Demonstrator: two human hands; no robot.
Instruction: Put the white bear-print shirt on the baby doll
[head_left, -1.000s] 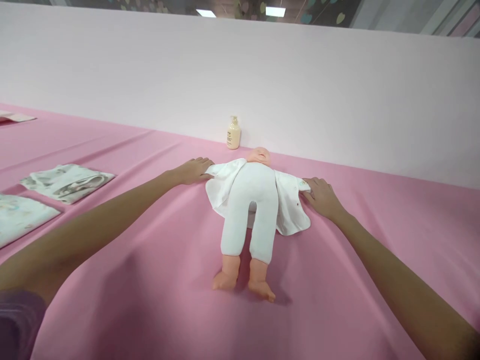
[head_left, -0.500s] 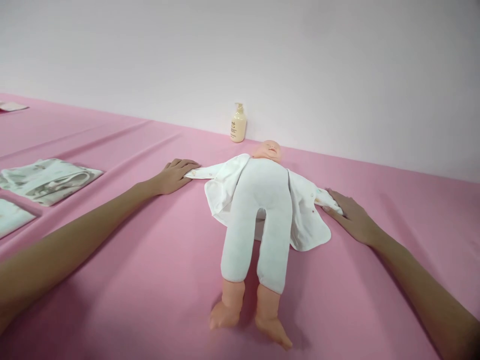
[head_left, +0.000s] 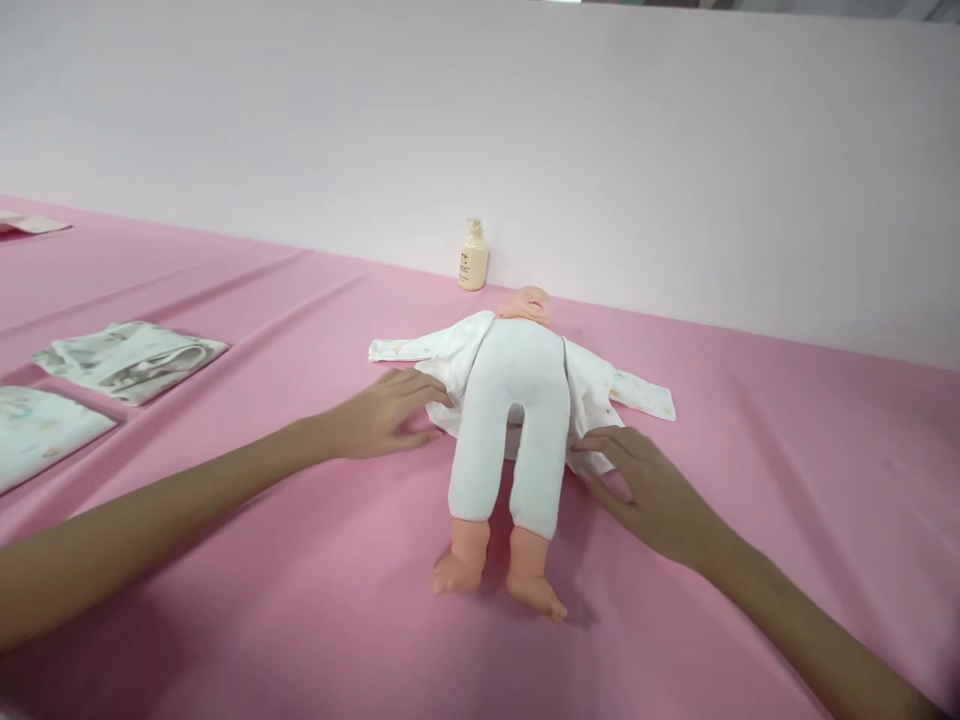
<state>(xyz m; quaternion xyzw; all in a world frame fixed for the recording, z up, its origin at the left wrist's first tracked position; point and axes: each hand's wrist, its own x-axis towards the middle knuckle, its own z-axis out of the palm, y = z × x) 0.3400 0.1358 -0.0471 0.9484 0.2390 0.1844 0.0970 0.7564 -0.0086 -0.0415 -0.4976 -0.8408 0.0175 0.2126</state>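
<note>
The left hand (head_left: 390, 412) is lying open, palm down, with its thumb standing apart from its gently bent fingers. Its fingertips are overlapping the near edge of a white shirt (head_left: 592, 378); whether they are pressing on the cloth, I cannot tell. The right hand (head_left: 645, 490) is also staying loose and open, its thumb and fingers parting around a gap, and its fingertips are meeting the shirt's lower corner on that side.

Between the two hands a doll (head_left: 517, 365) is lying on its back on top of the spread shirt. Its white cloth legs are running down between the hands, its bare feet are pointing toward the person, nearer than either hand, and its head is lying beyond them. One shirt sleeve is stretching out flat just past the left hand, the other just past the right hand.

Farther off, beyond the left hand and near the doll's head, a pump bottle (head_left: 473, 260) is standing by the white wall (head_left: 225, 130). Out to the left of the left hand, a patterned folded cloth (head_left: 135, 360) and a pale folded cloth (head_left: 45, 435) are lying near each other. A pink sheet (head_left: 315, 600) is spreading under everything, both hands included.
</note>
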